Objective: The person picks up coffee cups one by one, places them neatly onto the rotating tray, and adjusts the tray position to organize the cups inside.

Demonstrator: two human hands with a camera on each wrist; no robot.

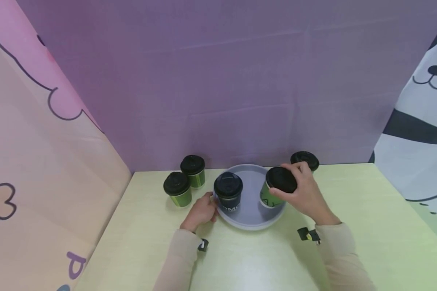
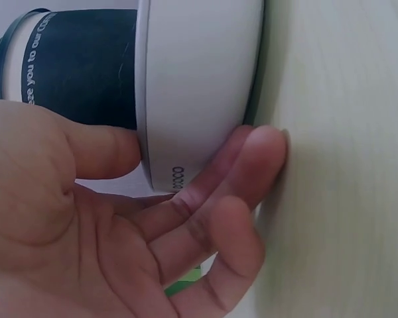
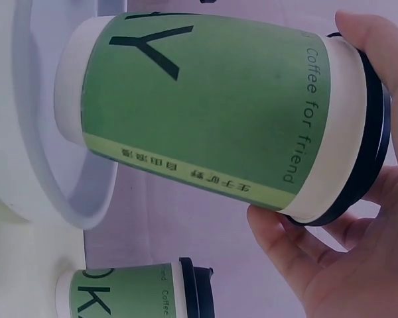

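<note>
Pinching a tapered green paper cup [image 1: 268,197] round its black plastic lid [image 1: 278,178], my right hand [image 1: 306,195] sits above, long axis slightly tilted over round grey tray [image 1: 248,220]; left hand [image 1: 202,210] pinches tray.

There are 5 cups [image 1: 182,199] [image 1: 197,180] [image 1: 228,186] [image 1: 270,196] [image 1: 305,159] and 1 tray [image 1: 248,214].

The held cup [image 1: 268,197] is green with black letters [image 3: 160,59], its lid [image 1: 282,179] black, the tray [image 1: 249,216] grey, the backdrop [image 1: 240,81] purple.
</note>
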